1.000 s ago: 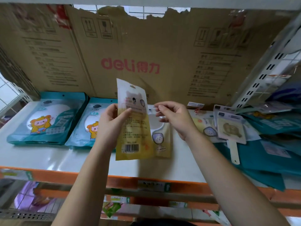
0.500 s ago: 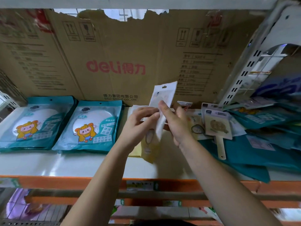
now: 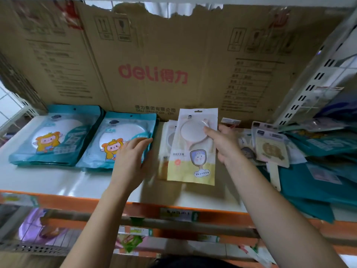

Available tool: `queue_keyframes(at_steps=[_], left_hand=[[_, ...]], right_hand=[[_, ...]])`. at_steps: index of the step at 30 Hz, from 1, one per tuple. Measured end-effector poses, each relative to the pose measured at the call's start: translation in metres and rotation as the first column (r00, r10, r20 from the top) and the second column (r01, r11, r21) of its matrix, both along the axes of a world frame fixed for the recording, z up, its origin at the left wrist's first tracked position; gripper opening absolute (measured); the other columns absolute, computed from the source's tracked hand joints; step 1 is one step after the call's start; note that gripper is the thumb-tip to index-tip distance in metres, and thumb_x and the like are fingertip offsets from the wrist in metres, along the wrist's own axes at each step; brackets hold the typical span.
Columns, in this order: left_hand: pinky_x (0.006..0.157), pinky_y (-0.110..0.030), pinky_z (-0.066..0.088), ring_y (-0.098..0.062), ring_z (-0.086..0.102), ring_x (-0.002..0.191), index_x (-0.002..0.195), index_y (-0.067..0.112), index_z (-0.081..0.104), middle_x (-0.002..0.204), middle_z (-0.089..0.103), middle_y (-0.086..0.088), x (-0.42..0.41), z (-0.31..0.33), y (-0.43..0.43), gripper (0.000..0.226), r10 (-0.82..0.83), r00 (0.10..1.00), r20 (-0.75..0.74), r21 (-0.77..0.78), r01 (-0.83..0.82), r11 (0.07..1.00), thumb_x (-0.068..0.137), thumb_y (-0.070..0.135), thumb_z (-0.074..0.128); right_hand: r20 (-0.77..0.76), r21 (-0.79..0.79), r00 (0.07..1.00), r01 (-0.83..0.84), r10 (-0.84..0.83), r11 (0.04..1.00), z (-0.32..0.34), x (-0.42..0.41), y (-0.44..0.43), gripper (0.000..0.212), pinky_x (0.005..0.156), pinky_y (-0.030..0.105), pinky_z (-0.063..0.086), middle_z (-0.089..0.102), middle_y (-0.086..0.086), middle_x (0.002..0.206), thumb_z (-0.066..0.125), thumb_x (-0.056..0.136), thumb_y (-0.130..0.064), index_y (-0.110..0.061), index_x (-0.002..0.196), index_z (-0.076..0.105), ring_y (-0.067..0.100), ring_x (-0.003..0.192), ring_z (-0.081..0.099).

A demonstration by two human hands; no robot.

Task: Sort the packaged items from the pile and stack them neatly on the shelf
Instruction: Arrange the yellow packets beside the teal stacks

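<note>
The right hand (image 3: 224,144) pinches a white and yellow mirror packet (image 3: 193,151) at its right edge, with the thumb on the front. The packet partly covers a small stack of similar packets (image 3: 167,144) on the white shelf (image 3: 58,182). The left hand (image 3: 131,161) is spread flat with straight fingers, at the right edge of the nearer of 2 teal packets (image 3: 119,136). The mixed pile (image 3: 309,171) lies at the right, and a cardboard sheet (image 3: 154,74) stands behind.

Two pouches (image 3: 83,136) left of mirror packet (image 3: 194,149)
</note>
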State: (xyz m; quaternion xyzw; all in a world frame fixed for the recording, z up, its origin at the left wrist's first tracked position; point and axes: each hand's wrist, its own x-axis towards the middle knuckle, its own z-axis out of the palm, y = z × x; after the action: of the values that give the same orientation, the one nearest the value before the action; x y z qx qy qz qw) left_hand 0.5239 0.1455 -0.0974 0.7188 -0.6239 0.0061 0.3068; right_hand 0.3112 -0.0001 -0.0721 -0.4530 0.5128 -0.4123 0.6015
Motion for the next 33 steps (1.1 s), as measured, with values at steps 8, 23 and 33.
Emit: queue_keyframes(at_steps=[8,23,33], left_hand=[[0.098,-0.052,0.040,-0.035,0.051,0.125,0.128,0.012,0.061,0.129,0.063,-0.012,0.019,-0.034,0.026,0.045,0.125,0.980,0.154,0.055,-0.135,0.989,0.097,0.036,0.039],[0.099,-0.049,0.040,-0.033,0.056,0.119,0.120,0.011,0.066,0.125,0.065,-0.010,0.018,-0.035,0.020,0.046,0.065,0.987,0.148,0.063,-0.075,0.995,0.098,0.038,0.035],[0.099,-0.049,0.040,-0.028,0.056,0.120,0.122,0.015,0.063,0.127,0.064,-0.006,0.024,-0.044,0.018,0.039,0.019,0.988,0.152,0.071,-0.030,0.997,0.098,0.036,0.040]], right_hand=[[-0.219,0.048,0.971,-0.087,0.095,0.995,-0.026,0.031,-0.014,0.034,0.090,0.045,0.055,0.070,0.012,0.109,0.071,0.085,-0.006,-0.004,0.118,0.063,0.029,0.097,0.068],[-0.632,-0.160,0.775,-0.131,0.001,0.978,-0.030,0.045,-0.014,0.068,0.102,0.032,0.042,0.055,0.010,0.139,0.079,0.079,-0.014,-0.005,0.139,0.049,0.027,0.126,0.053],[-0.688,-0.266,0.721,-0.148,-0.080,0.952,-0.035,0.028,0.005,0.046,0.066,0.026,0.043,0.059,0.003,0.099,0.078,0.080,-0.032,-0.013,0.117,0.060,0.020,0.089,0.059]])
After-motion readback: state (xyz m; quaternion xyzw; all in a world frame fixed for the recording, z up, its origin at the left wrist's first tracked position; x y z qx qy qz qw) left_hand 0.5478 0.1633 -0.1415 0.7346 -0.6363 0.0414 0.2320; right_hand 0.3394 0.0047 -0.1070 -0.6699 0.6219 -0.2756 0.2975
